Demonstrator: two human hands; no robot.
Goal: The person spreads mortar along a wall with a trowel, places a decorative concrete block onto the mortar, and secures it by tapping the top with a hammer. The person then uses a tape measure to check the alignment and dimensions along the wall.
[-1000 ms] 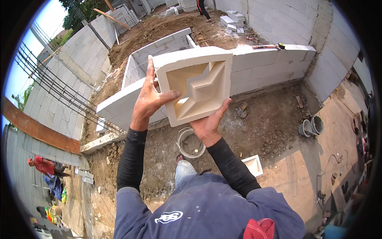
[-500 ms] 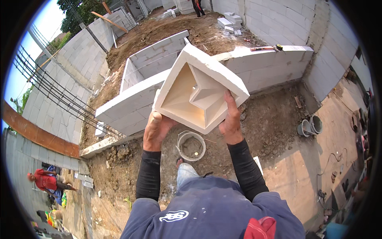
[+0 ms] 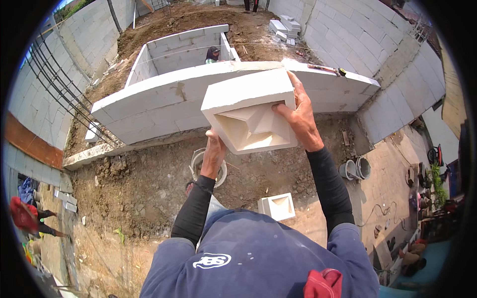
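Head view. Both hands clamped on white ventilation block (image 3: 251,111), held aloft: left hand (image 3: 213,154) under lower corner, right hand (image 3: 298,116) over right edge. Beyond: white block wall (image 3: 164,102), level (image 3: 325,69) on top. Below: bucket (image 3: 198,161), partly hidden by left forearm; second block (image 3: 278,206) on dirt; pots (image 3: 355,169). Person behind wall, mostly hidden.

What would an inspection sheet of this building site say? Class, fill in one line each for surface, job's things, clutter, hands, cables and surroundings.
Surface: bare dirt ground below.
Job's things: white recessed block, held up in the air; second similar block on the ground.
Clutter: bucket under the arms; two buckets to the right.
Hands: left hand under the block; right hand gripping its upper right edge.
Cables: thin cable on paving.
Surroundings: white block wall, rebar.
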